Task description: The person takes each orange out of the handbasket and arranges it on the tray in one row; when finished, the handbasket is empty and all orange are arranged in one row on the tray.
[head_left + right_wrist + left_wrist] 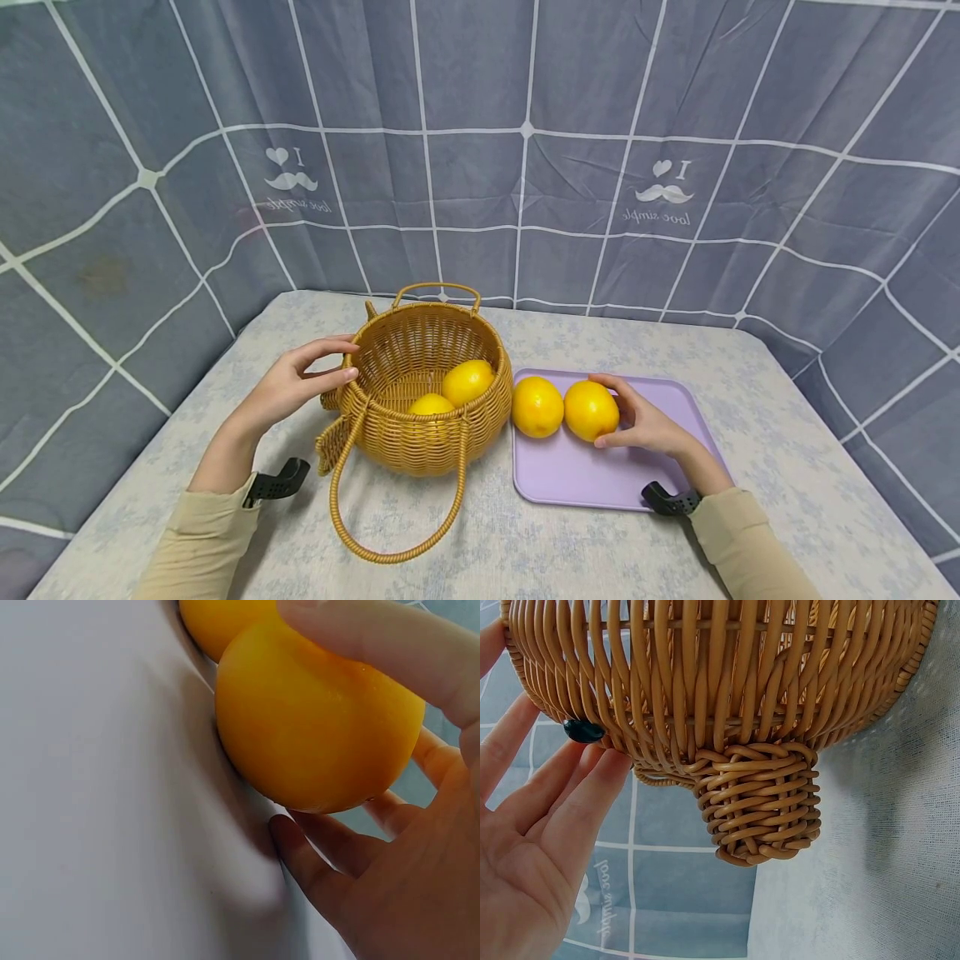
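My left hand (296, 379) touches the near-left rim of a round wicker basket (420, 442). In the left wrist view, its fairly straight fingers (577, 795) lie against the woven outer wall, beside a dark bead. Two yellow fruits are inside the basket, one (468, 382) resting higher than the other (432, 405). On a purple tray (570, 483), my right hand (645, 423) holds a round yellow-orange fruit (590, 412) between thumb and fingers. A similar fruit (537, 407) sits right beside it, near the tray's left edge. The right wrist view shows the held fruit (315, 727) up close.
One basket handle (397, 557) droops forward onto the tablecloth (480, 550); the other (438, 286) stands up behind. The basket's right side meets the tray's left edge. A blue-grey checked curtain (480, 183) surrounds the back and sides. Black wrist mounts (281, 481) sit on both forearms.
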A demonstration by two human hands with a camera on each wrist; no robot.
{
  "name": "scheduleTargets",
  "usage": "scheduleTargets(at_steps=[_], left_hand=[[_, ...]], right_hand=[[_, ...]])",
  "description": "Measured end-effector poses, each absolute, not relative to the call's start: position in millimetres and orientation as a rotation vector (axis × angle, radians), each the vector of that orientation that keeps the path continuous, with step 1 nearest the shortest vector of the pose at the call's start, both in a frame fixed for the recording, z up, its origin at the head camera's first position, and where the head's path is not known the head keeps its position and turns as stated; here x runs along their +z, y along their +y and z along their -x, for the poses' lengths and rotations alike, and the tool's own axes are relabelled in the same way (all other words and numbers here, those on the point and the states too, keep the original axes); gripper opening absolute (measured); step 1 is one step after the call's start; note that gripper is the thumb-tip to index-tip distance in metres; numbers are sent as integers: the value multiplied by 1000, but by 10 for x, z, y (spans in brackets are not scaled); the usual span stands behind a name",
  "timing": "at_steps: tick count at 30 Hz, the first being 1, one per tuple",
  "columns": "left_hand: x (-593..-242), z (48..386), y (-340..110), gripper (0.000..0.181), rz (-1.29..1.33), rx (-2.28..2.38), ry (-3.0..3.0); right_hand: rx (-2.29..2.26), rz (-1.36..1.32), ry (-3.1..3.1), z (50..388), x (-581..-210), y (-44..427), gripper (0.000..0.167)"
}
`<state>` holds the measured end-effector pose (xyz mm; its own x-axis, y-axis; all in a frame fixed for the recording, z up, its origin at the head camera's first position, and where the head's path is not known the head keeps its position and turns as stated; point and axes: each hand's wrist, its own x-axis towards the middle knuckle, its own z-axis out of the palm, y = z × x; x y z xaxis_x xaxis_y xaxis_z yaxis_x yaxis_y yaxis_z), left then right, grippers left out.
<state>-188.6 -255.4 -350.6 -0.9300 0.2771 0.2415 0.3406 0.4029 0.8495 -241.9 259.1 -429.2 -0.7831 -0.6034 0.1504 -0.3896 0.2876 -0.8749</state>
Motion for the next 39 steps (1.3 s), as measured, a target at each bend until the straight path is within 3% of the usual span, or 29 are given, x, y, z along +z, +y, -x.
scheduleTargets(at_steps=[9,17,29,39], left_hand=[[-3507,1887,-2556,39,550,-1567,-2597],[-3501,1883,-2561,39,545,-1562,-2602],[-3497,1878,-2560,38,565,-1572,-2584],[-3502,1887,-2557,36,575,-1565,-2583]], right_hand=[[-1444,909,2388,2425,-4152,2661,83],[-1395,938,2425,2493,-3592,2602,67],[-974,1207,2373,2680,-2681,1688,59],[-604,1288,2290,2805,-2479,870,56]])
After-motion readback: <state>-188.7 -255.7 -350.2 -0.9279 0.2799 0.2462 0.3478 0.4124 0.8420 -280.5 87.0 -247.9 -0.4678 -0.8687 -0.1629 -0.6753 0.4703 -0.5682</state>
